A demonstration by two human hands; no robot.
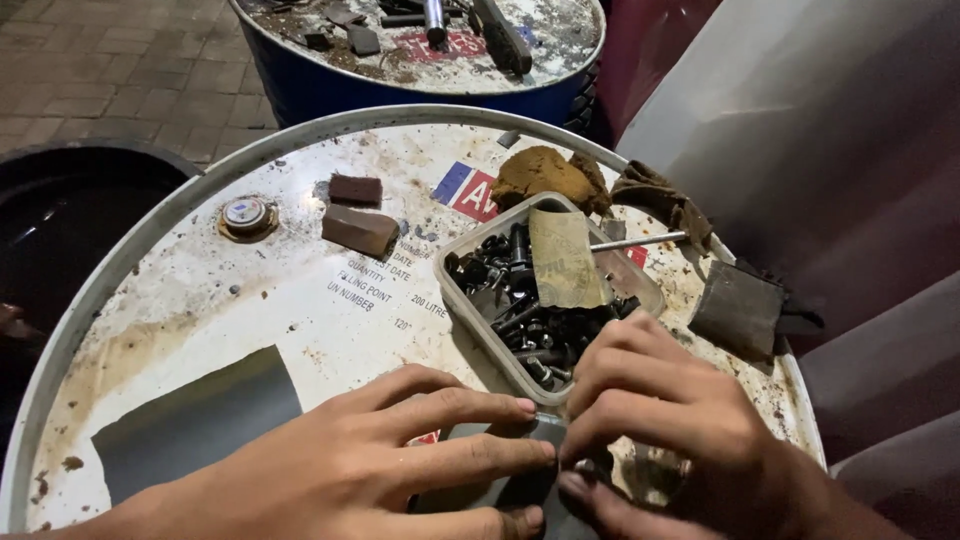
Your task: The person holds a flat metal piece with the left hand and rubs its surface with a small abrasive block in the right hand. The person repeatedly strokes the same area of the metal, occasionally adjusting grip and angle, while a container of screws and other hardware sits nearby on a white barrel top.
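Both hands pinch a small dark part [545, 470] at the drum top's [200, 300] near edge; left hand [350, 470] and right hand [670, 430] fingertips hide most of it. A clear tray [455, 255] of bolts sits just behind, beside a red-and-blue label [465, 188].

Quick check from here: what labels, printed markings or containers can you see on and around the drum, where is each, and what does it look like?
Red-and-blue label: far side of the white drum top, partly hidden.
Black printed lines: drum-top centre, small.
Clear plastic tub: right of centre, rectangular, holding dark bolts, beside the right hand.
Red marking: blue drum behind, smeared.
Left hand: on a grey piece.
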